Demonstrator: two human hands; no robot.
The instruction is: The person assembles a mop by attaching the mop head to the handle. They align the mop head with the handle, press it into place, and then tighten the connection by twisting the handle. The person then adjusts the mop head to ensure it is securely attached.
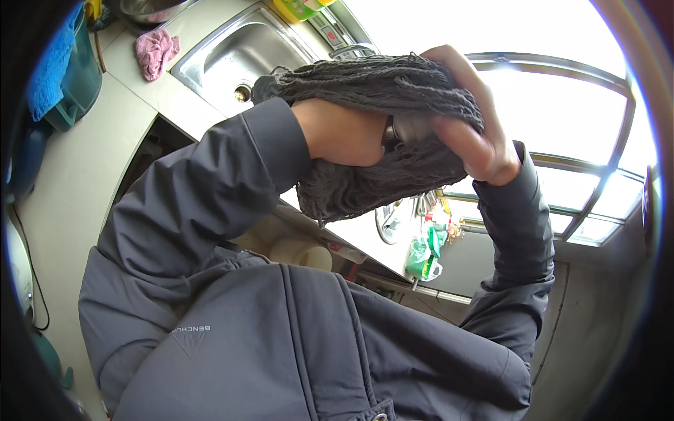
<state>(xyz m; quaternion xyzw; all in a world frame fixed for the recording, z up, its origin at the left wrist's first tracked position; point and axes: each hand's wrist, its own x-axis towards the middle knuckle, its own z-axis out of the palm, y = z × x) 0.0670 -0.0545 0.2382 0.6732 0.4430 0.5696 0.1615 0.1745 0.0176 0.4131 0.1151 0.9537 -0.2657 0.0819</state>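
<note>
Both of my hands are raised with a dark grey mop head (372,81) made of long, stringy strands. My left hand (344,133) is pushed in among the strands at the middle, closed on the mop head, its fingertips hidden. Around the right end of the bundle wraps my right hand (474,123), thumb on the near side and fingers behind. Between the two hands a short, shiny metal piece (408,130) shows, blurred, with a dark ring at its left end. Loose strands hang below my hands.
Behind the mop head, a steel sink (242,52) is set in a pale counter, with a pink cloth (156,54) to its left. A dark green bucket (83,88) with a blue towel (53,67) stands far left. Green bags (425,256) lie beyond, near the window (562,112).
</note>
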